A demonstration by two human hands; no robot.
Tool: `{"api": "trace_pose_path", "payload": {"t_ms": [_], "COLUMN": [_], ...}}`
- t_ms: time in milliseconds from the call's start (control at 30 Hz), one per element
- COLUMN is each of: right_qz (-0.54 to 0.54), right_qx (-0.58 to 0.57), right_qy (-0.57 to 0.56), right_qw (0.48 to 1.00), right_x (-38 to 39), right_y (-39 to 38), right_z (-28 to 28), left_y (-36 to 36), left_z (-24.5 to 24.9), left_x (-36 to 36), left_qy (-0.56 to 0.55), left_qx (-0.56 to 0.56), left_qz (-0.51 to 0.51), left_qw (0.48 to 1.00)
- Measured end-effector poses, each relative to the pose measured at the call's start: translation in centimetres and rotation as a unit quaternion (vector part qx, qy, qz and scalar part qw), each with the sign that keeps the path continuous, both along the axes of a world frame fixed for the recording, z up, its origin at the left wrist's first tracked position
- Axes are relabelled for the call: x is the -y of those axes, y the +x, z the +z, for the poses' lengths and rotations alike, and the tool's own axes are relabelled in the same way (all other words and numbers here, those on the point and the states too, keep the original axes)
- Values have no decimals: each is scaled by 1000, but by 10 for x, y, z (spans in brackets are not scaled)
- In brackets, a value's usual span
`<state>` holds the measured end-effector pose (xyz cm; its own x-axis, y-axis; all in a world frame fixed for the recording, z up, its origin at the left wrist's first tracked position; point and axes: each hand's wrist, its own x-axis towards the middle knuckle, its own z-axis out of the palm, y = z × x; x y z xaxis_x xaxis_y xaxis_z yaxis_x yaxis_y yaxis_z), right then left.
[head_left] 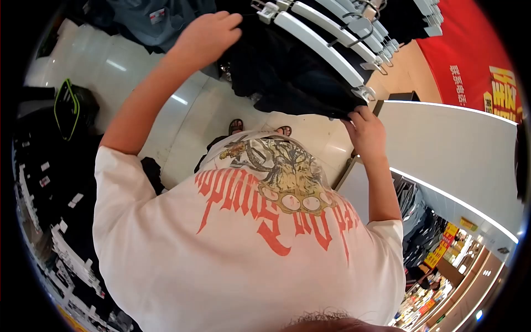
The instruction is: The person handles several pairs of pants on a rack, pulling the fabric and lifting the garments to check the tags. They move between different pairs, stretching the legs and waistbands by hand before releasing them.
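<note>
Black trousers point(293, 72) hang from a white clip hanger point(318, 47) at the top centre. My left hand point(207, 40) is closed at the upper left edge of the dark cloth, near the hanger's left clip; its fingertips are partly hidden. At the other end, my right hand point(365, 130) pinches the waistband of the black trousers just below the right clip. More white hangers point(337, 27) with dark garments stand close behind this one.
Grey garments point(149, 25) hang at the upper left. A black basket with a green rim point(69, 110) is at the left. To the right are a white partition point(453, 138) and a red banner point(464, 50). Racks of clothes line the lower left. Tiled floor point(193, 119) shows around my feet.
</note>
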<state>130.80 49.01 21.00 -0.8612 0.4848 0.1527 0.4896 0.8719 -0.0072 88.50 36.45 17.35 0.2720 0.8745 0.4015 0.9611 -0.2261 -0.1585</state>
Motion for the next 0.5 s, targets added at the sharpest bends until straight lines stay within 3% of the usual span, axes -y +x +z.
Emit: {"api": "trace_pose_path", "payload": {"t_ms": [233, 500], "right_qz": [20, -64], "right_qx": [-86, -144], "right_qy": [19, 27], "right_qw": [996, 987], "right_x": [-3, -17], "right_y": [14, 26], "right_z": [8, 12], "left_y": [-20, -25], "left_z": [9, 21], "left_x": [8, -2], "left_qy": [40, 3], "left_qx": [60, 63], "left_qz": [-50, -82], "left_qw": [996, 995]}}
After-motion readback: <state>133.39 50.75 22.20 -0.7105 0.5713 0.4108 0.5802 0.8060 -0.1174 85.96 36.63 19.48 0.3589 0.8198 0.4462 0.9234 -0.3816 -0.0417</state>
